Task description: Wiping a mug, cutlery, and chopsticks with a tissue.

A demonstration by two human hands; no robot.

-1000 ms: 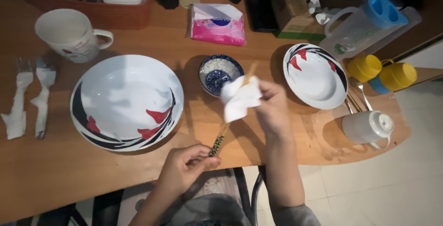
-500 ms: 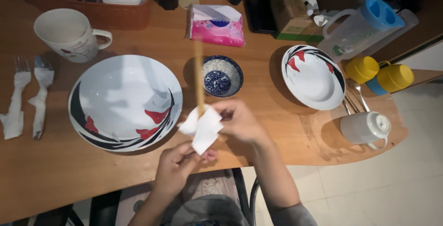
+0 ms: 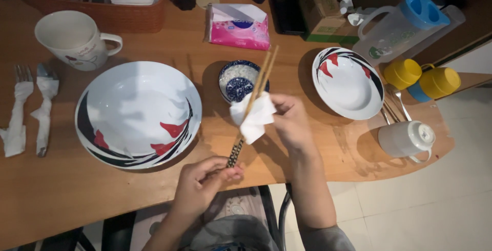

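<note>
While my left hand [image 3: 205, 182] is pinching the patterned end of the chopsticks [image 3: 254, 99] at lower centre, my right hand [image 3: 289, 120] is closing a white tissue [image 3: 252, 116] around their middle, upper half apparently unwiped.

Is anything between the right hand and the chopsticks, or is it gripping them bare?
The right hand does not touch the chopsticks directly: a white tissue is wrapped around them mid-shaft, between the fingers and the wood. The left hand grips the patterned lower ends bare.
</note>
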